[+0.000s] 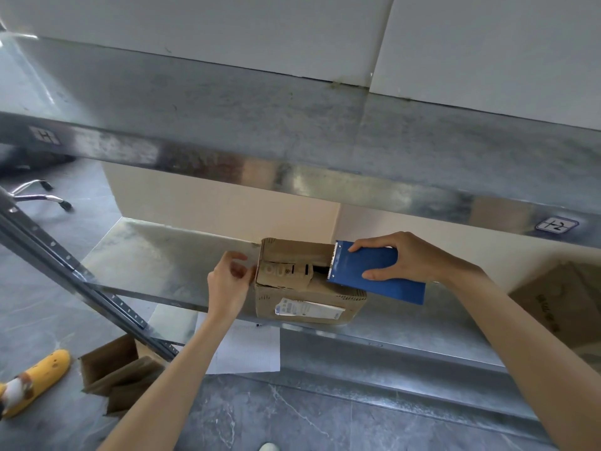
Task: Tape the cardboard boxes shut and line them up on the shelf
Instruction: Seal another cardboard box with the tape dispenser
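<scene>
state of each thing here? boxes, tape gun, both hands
small box: on the shelf, top flaps folded down, gap between them
tape dispenser: held, toothed edge over the small box's top
right hand: grips the tape dispenser
left hand: fingers curled at the small box's left end, grip unclear
floor box: open
right box: on the shelf, closure unclear

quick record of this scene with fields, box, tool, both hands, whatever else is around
box: small cardboard box on the middle metal shelf, top flaps uneven, a dark gap showing
tool: blue tape dispenser, toothed edge over the box's right end
right hand: grips the dispenser
left hand: at the box's left end, fingers curled; a pinch cannot be told
other: second cardboard box at far right; open box on the floor
</scene>
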